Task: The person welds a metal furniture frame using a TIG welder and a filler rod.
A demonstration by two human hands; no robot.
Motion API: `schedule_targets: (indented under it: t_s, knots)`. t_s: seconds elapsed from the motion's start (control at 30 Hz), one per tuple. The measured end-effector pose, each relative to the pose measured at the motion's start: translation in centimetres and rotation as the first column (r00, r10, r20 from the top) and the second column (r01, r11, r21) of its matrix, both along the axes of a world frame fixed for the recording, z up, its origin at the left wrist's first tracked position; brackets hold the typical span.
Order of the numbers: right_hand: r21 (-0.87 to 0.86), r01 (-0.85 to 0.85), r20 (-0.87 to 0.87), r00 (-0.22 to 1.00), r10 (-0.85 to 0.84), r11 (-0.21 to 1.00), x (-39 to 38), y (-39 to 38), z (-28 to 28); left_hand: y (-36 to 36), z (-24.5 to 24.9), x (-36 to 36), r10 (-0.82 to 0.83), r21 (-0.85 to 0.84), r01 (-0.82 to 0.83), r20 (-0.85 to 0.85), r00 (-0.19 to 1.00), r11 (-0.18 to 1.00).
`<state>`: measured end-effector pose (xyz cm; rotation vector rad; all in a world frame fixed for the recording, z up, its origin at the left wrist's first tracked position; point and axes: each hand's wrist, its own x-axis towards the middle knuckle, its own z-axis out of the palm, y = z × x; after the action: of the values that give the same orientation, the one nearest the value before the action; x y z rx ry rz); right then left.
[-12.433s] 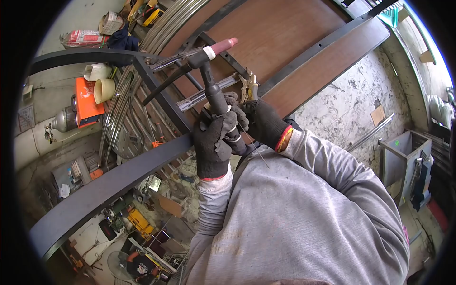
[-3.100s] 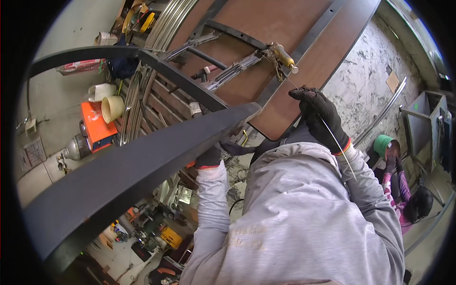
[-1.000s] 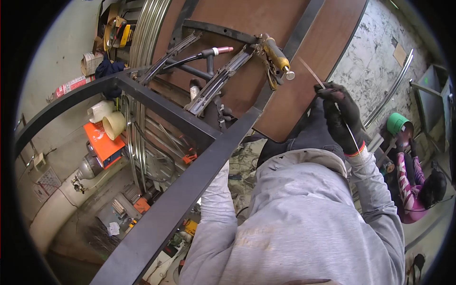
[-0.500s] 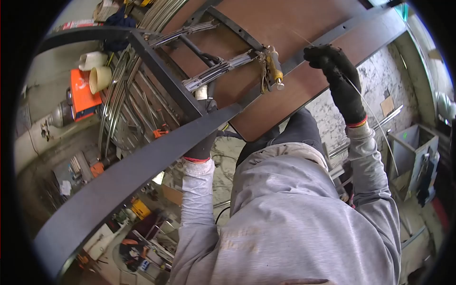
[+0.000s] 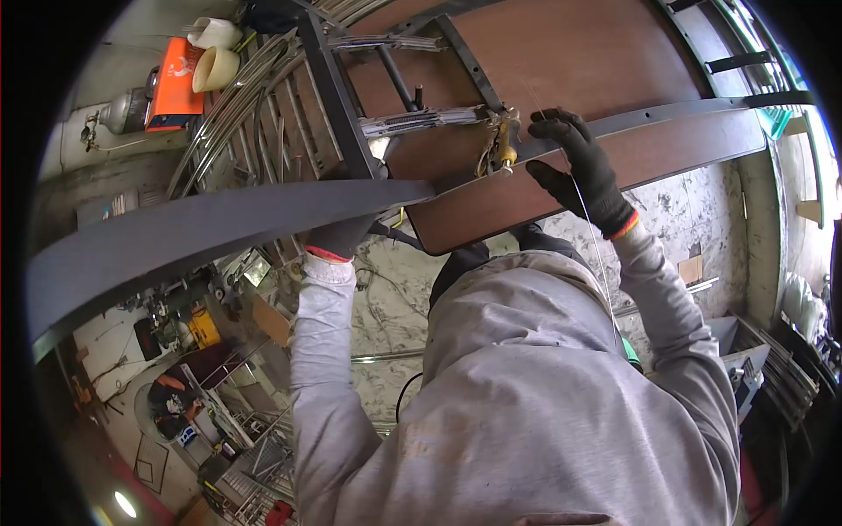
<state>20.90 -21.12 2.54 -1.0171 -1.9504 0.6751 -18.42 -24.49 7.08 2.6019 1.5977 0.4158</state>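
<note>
My right hand (image 5: 583, 171), in a dark glove, is raised over the edge of a brown panel (image 5: 517, 202). Its fingers are spread around a thin metal rod (image 5: 595, 237), which slants across the hand and down past my sleeve. My left hand (image 5: 342, 230), also gloved, reaches behind a dark flat metal bar (image 5: 219, 210). That bar hides most of its fingers; a pale piece (image 5: 379, 146) shows just above them. Locking clamps (image 5: 425, 121) grip the dark frame near the panel, and a yellow-handled clamp (image 5: 507, 147) hangs at their end.
Bundled metal tubes (image 5: 206, 131) lie at the left, near an orange machine (image 5: 175, 88) and a gas cylinder (image 5: 123, 112). A metal box (image 5: 737, 342) stands on the right. Another person (image 5: 171, 399) is low at the left, among tools and metal parts.
The view has shifted and turned. My right hand has moved lower and left, closer to the yellow-handled clamp, with its fingers more spread. The left hand stays behind the bar.
</note>
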Motion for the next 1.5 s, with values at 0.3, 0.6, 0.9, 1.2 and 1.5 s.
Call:
schedule_targets:
  t_s: [0.3, 0.6, 0.9, 1.2, 1.5]
  knots:
    - [0.301, -0.324, 0.238, 0.936, 0.259, 0.897, -2.9, 3.6, 2.4, 3.5, -0.6, -5.7, 0.011, -0.370, 0.049, 0.158, 0.987, 0.928]
    - [0.409, -0.308, 0.353, 0.921, 0.163, 0.859, -3.8, 3.2, 3.7, 4.2, -0.1, -6.1, 0.395, -0.719, 0.068, 0.455, 0.798, 0.691]
    - [0.401, -0.449, 0.460, 0.852, 0.248, 0.798, -3.8, 4.7, 3.7, 6.1, -8.3, -15.5, 0.145, -0.468, 0.176, 0.572, 0.807, 0.866]
    - [0.259, -0.592, 0.434, 0.777, 0.455, 0.763, -2.9, 4.9, 5.2, -2.3, 7.8, -5.6, 0.013, -0.158, -0.086, -0.415, 0.910, 0.984]
    - [0.242, -0.460, 0.160, 0.888, 0.432, 0.854, -4.1, 5.4, 2.6, -8.5, 9.7, -2.6, 0.381, -0.585, -0.513, -0.344, 0.858, 0.628]
